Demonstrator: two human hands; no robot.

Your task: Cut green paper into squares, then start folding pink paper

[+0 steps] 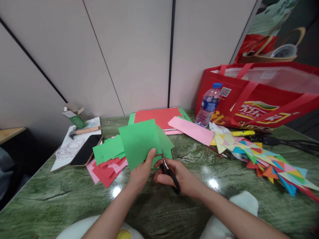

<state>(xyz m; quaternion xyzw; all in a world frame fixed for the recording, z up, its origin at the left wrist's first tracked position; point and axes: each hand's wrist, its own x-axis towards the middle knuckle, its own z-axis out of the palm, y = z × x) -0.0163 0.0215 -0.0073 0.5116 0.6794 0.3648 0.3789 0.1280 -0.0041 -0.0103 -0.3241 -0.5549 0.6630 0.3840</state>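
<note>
Marbled tabletop (82, 199) bears Chinese-lettered bag (239, 99); hands (143, 171) hold scissors (173, 179), paper (138, 139).

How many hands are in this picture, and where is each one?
2. The left hand pinches the green paper by its lower right corner; the right hand, beside it, holds the scissors. No other person's hand shows.

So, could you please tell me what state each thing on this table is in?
Green paper: held up in the left hand
Scissors: in the right hand, blades at the paper
Plastic bottle: upright, capped
Red tote bag: standing, top open
Small green carton: flaps open
Phone: face up, screen dark
Hammer: lying down
Yellow tube: on its side
</note>
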